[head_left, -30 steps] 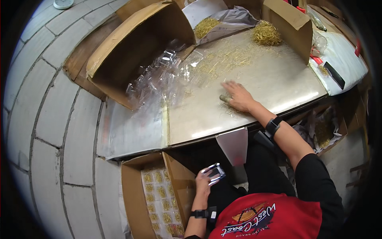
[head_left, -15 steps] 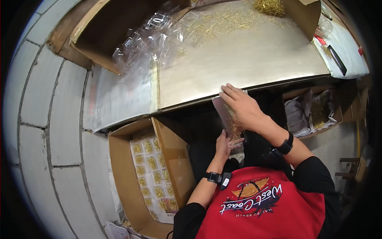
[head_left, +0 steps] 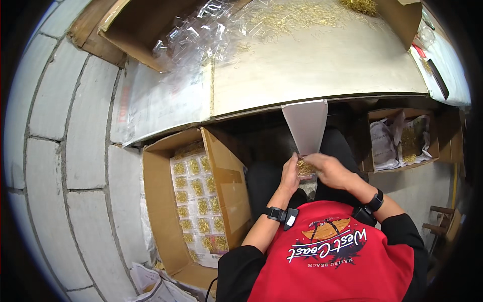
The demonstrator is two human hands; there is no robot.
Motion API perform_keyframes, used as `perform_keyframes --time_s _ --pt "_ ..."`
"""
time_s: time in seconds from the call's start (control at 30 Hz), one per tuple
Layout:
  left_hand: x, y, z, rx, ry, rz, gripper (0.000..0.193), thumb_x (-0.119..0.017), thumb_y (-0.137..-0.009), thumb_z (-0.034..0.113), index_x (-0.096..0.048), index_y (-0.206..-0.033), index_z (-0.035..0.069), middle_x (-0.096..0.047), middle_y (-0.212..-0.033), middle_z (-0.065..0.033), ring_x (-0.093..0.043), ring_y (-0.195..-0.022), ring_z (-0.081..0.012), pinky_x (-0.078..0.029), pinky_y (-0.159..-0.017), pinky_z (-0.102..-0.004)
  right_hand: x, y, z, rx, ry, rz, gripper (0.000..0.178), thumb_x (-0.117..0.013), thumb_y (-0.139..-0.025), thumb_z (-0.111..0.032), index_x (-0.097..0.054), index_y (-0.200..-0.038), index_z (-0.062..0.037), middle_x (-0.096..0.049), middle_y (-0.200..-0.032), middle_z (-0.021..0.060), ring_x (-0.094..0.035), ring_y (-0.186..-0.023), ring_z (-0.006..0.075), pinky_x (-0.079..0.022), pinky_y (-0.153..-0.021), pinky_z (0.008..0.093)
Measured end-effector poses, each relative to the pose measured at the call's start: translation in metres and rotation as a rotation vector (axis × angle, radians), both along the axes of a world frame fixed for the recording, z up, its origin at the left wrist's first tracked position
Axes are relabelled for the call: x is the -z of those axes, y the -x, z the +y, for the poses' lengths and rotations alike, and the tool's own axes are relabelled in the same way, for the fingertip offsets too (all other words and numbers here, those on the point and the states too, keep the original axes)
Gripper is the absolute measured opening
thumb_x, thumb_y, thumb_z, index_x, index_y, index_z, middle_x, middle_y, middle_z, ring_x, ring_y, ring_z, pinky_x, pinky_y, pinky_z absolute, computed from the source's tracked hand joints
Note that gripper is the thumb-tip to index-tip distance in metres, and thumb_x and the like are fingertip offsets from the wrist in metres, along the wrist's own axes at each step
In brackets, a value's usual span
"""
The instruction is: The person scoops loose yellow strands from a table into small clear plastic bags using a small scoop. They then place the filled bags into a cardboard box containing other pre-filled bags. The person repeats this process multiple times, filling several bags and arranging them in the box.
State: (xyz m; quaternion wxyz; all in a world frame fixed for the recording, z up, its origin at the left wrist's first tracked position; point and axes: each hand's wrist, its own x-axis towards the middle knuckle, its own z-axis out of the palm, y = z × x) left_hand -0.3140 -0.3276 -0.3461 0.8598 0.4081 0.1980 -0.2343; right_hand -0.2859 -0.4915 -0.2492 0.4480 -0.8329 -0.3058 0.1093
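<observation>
A clear plastic packet with thin gold-coloured wire-like pieces [head_left: 304, 168] is between my two hands, below the lower end of a pale sloping chute [head_left: 306, 123]. My left hand [head_left: 289, 174] is closed on the packet's left side. From the right, my right hand [head_left: 328, 170] reaches over with its fingertips closed at the packet's upper edge, by the chute's mouth. My fingers hide part of the packet. The chute runs down from the front edge of the worktable [head_left: 322, 70].
Loose gold pieces [head_left: 287, 20] and a pile of clear plastic packets [head_left: 201, 38] lie on the worktable. A cardboard box [head_left: 229, 186] at left holds rows of filled packets [head_left: 197, 187]. Another box [head_left: 402, 163] at right contains paper and gold pieces. A dark bar-shaped object [head_left: 437, 79] lies far right.
My right hand has come down the chute, from near the table edge to the packet beside my left hand. The chute, strewn with gold pieces before, now shows bare. The view has shifted slightly.
</observation>
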Motion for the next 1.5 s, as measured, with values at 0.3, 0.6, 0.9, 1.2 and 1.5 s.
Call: perform_keyframes --time_s 0.3,0.6,0.9,1.2,1.5 --pt "0.011 0.006 0.041 -0.046 -0.087 0.033 0.025 -0.044 -0.095 0.017 -0.054 -0.114 0.002 -0.061 -0.099 -0.0101 -0.065 -0.084 -0.0214 -0.057 -0.062 -0.0342 -0.085 -0.123 0.012 0.106 -0.047 -0.422 0.027 -0.053 -0.077 -0.004 -0.061 -0.103 -0.0027 -0.063 -0.094 0.0177 -0.060 -0.090 0.0364 -0.050 -0.078 0.0408" --pt "0.006 -0.005 0.048 -0.106 -0.021 -0.005 0.031 -0.045 -0.096 0.022 -0.052 -0.116 0.000 -0.062 -0.103 -0.0152 -0.066 -0.087 -0.0250 -0.059 -0.062 -0.0351 -0.076 -0.327 0.030 0.246 0.679 -0.458 0.044 -0.046 -0.090 -0.026 -0.044 -0.128 -0.0036 -0.043 -0.132 0.0216 -0.039 -0.124 0.0395 -0.038 -0.101 0.0411" --pt "-0.006 -0.014 0.030 -0.008 0.049 -0.043 0.040 -0.037 -0.099 0.032 -0.050 -0.118 -0.001 -0.062 -0.106 -0.0132 -0.065 -0.092 -0.0241 -0.057 -0.066 -0.0339 -0.077 -0.178 0.009 0.151 0.317 -0.495 0.037 -0.054 -0.086 -0.016 -0.051 -0.118 0.0025 -0.050 -0.126 0.0204 -0.049 -0.116 0.0361 -0.042 -0.097 0.0393" --pt "-0.012 -0.018 0.007 -0.030 0.001 -0.027 0.038 -0.035 -0.099 0.032 -0.051 -0.116 0.002 -0.063 -0.103 -0.0116 -0.066 -0.086 -0.0215 -0.058 -0.062 -0.0350 -0.067 -0.227 0.006 0.306 0.031 -0.309 0.037 -0.056 -0.089 -0.023 -0.055 -0.122 -0.0072 -0.049 -0.133 0.0148 -0.042 -0.127 0.0318 -0.032 -0.106 0.0368" --pt "-0.019 -0.035 -0.008 -0.138 -0.031 0.003 0.036 -0.036 -0.097 0.029 -0.050 -0.118 0.003 -0.063 -0.102 -0.0114 -0.067 -0.081 -0.0202 -0.057 -0.061 -0.0339 -0.057 -0.097 0.042 0.211 0.139 -0.617 0.034 -0.060 -0.081 -0.012 -0.057 -0.114 -0.0026 -0.055 -0.122 0.0143 -0.047 -0.120 0.0320 -0.041 -0.098 0.0392"
